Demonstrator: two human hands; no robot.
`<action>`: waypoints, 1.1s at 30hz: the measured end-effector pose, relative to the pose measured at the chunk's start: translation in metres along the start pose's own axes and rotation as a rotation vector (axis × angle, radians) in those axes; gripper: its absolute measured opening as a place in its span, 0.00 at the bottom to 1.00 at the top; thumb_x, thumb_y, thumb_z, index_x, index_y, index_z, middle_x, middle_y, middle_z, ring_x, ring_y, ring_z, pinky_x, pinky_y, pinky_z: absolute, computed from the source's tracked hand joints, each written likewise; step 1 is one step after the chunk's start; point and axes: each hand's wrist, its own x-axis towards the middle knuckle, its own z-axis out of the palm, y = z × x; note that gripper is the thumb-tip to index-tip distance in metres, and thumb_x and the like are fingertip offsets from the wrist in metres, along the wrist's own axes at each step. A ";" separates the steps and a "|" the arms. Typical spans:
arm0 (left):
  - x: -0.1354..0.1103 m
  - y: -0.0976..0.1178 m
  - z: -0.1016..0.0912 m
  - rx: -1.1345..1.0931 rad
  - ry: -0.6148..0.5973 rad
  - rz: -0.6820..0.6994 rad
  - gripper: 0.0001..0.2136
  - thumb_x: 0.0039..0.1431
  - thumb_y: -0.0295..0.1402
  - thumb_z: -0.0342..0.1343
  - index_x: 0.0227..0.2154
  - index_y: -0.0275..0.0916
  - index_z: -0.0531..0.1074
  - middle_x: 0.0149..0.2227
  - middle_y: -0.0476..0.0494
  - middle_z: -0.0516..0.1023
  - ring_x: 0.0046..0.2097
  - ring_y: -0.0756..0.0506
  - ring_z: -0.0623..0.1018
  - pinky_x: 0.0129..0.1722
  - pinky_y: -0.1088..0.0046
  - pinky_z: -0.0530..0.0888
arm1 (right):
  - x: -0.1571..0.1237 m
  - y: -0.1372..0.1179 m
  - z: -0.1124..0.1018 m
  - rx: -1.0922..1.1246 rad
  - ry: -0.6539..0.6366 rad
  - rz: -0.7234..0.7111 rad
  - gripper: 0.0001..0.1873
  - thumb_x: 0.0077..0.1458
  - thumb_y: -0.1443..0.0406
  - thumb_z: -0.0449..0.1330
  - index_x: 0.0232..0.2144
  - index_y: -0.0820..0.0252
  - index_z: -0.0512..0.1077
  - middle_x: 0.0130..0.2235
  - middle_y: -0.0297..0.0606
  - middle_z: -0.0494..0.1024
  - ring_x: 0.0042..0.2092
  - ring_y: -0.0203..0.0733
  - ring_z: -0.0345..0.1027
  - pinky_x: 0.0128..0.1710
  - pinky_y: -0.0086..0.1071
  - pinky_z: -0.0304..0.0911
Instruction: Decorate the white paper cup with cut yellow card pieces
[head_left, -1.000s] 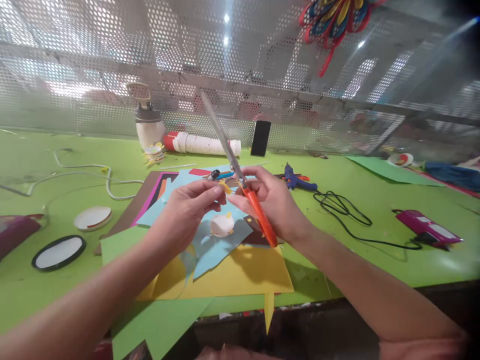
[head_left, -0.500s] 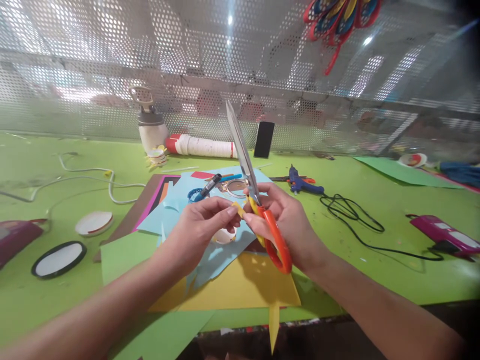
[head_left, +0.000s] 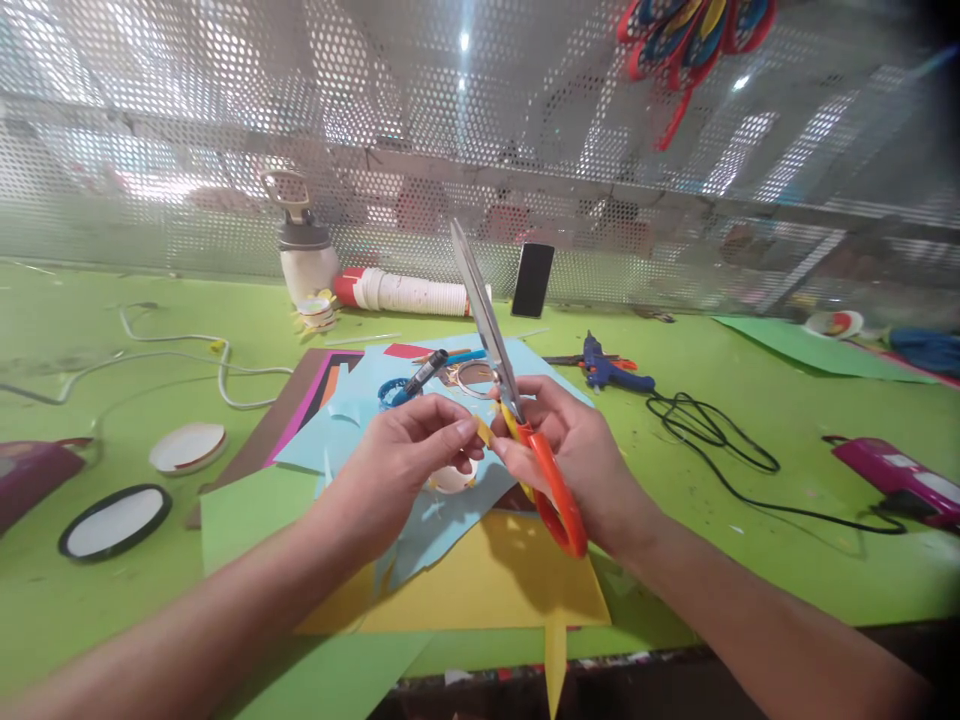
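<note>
A small piece of yellow paper [head_left: 484, 432] is pinched between the thumb and fingers of my left hand [head_left: 420, 450]. My right hand [head_left: 574, 450] holds a pair of scissors [head_left: 551, 480] with orange and yellow handles, its long blades pointing up and away. Fingertips of the right hand also touch the yellow piece. Below the hands, a white paper disc or cup [head_left: 452, 478] with yellow bits on its edge is partly hidden. Light blue paper [head_left: 442, 545] and a yellow sheet [head_left: 480, 590] lie beneath.
Behind the hands are a black marker [head_left: 426, 372] and a blue tape ring [head_left: 390, 392]. A blue glue gun [head_left: 611, 368] with a black cord lies right. Stacked paper cups [head_left: 412, 292], a bottle [head_left: 307, 255] and a phone [head_left: 532, 280] stand at the back.
The yellow piece now shows turned more upright between the fingertips. Both hands keep their grips, and the scissors' tip sits slightly lower. The view has shifted a little.
</note>
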 end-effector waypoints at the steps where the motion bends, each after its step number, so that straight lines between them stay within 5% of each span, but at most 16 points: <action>1: 0.000 0.001 0.000 -0.002 0.008 0.001 0.07 0.56 0.35 0.59 0.28 0.37 0.72 0.28 0.48 0.74 0.32 0.50 0.72 0.36 0.71 0.69 | 0.000 0.000 0.000 -0.001 0.004 0.011 0.23 0.38 0.75 0.61 0.40 0.56 0.66 0.27 0.26 0.70 0.27 0.31 0.64 0.26 0.27 0.60; 7: 0.006 0.021 -0.010 -0.046 0.139 0.080 0.06 0.55 0.34 0.60 0.27 0.36 0.72 0.29 0.47 0.77 0.33 0.50 0.75 0.36 0.73 0.71 | -0.005 -0.014 -0.005 -0.196 -0.061 0.066 0.20 0.44 0.72 0.60 0.42 0.56 0.65 0.32 0.31 0.71 0.30 0.33 0.64 0.27 0.27 0.61; 11: 0.007 0.035 -0.018 -0.156 0.217 0.182 0.05 0.55 0.31 0.59 0.26 0.36 0.72 0.30 0.47 0.77 0.35 0.50 0.76 0.39 0.72 0.72 | -0.015 -0.018 -0.015 -0.381 -0.121 0.020 0.13 0.55 0.60 0.58 0.41 0.57 0.66 0.31 0.32 0.68 0.31 0.35 0.63 0.31 0.28 0.61; 16: 0.009 0.040 -0.021 -0.275 0.263 0.208 0.05 0.55 0.31 0.59 0.28 0.35 0.71 0.31 0.44 0.79 0.37 0.47 0.79 0.44 0.70 0.73 | -0.025 0.005 -0.025 -0.547 -0.220 -0.099 0.23 0.53 0.45 0.54 0.38 0.59 0.67 0.26 0.31 0.62 0.26 0.34 0.55 0.24 0.27 0.54; 22: 0.011 0.040 -0.020 -0.295 0.275 0.193 0.06 0.57 0.31 0.57 0.29 0.34 0.69 0.32 0.40 0.80 0.36 0.46 0.80 0.42 0.69 0.74 | -0.027 0.027 -0.035 -0.628 -0.214 -0.183 0.21 0.56 0.48 0.53 0.41 0.59 0.69 0.24 0.31 0.64 0.25 0.34 0.56 0.22 0.25 0.54; 33: 0.012 0.034 -0.017 -0.274 0.272 0.190 0.06 0.59 0.30 0.56 0.27 0.35 0.68 0.27 0.44 0.79 0.32 0.50 0.78 0.37 0.74 0.74 | -0.026 0.027 -0.051 -0.872 -0.206 -0.224 0.19 0.54 0.55 0.58 0.43 0.60 0.73 0.24 0.33 0.68 0.24 0.35 0.60 0.23 0.27 0.60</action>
